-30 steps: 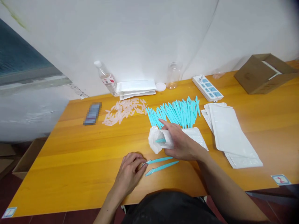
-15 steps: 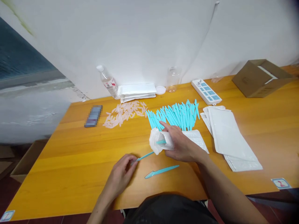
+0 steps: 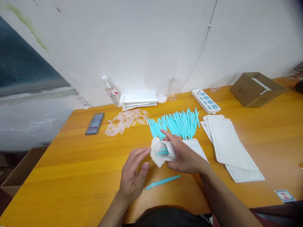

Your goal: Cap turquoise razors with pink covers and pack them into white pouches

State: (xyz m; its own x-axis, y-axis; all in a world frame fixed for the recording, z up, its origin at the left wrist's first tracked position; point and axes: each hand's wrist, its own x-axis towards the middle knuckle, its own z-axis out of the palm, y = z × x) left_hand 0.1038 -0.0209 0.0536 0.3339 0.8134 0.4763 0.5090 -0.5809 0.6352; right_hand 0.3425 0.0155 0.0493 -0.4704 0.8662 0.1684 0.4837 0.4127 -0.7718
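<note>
My right hand grips a white padded envelope whose mouth gapes toward me. Inside it, turquoise eyebrow razors show; how many is unclear. My left hand is empty, fingers and thumb apart, with its fingertips at the left rim of the envelope; whether they touch it I cannot tell. One turquoise eyebrow razor lies on the table below the envelope. Behind my right hand spreads a pile of turquoise eyebrow razors. Part of another white envelope lies under my right wrist.
Pale pink small plastic pieces lie left of the pile. A phone, a bottle, stacked white envelopes, a clear jar and a power strip stand around. More envelopes and a cardboard box are right.
My left hand has let go of an eyebrow razor, which is now inside the envelope. That hand has risen to the envelope's mouth and opened. My right hand keeps its hold.
</note>
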